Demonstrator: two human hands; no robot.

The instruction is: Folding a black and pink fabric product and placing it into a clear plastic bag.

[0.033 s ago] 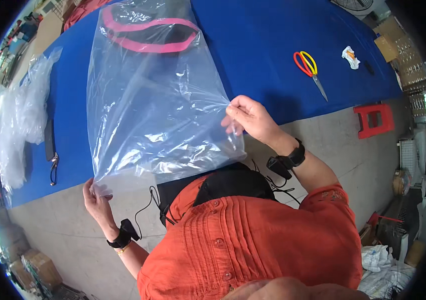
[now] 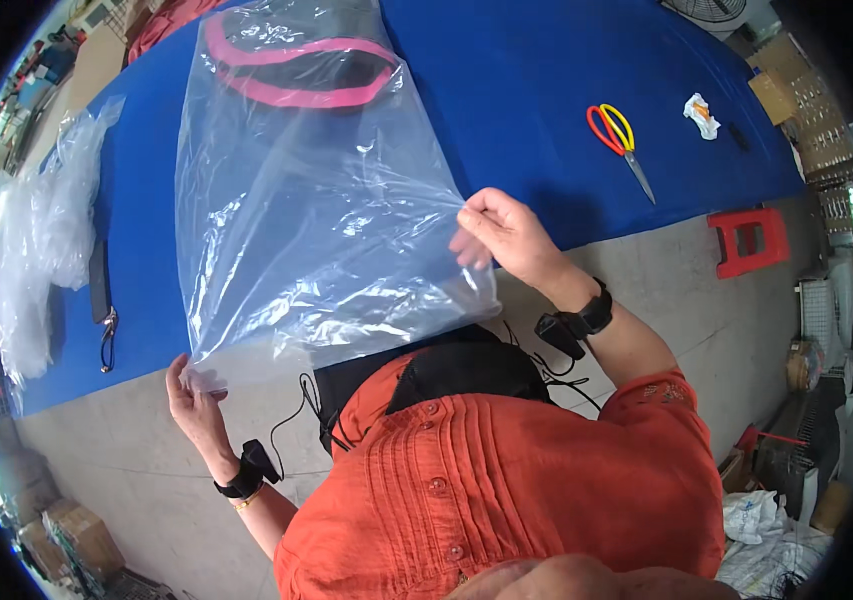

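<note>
A large clear plastic bag (image 2: 296,220) stretches over the table's near edge toward me. Inside its far end lies a dark item with pink trim (image 2: 321,97); its kind cannot be made out through the plastic. My left hand (image 2: 196,402) pinches the bag's near left corner, below the table edge. On the other side, my right hand (image 2: 502,236) grips the bag's right edge higher up between thumb and fingers, drawing creases across the film. The plastic partly veils some fingertips of both hands.
A blue-covered table (image 2: 516,90) carries scissors (image 2: 629,155) with red and yellow handles, a crumpled white wrapper (image 2: 701,117), a pile of clear plastic bags (image 2: 41,240) and a dark strap with a metal clip (image 2: 103,300). A red stool (image 2: 749,243) stands at right.
My right hand has shifted slightly right with the bag's edge, and the near part of the film has moved a little the same way. Both hands keep their hold.
</note>
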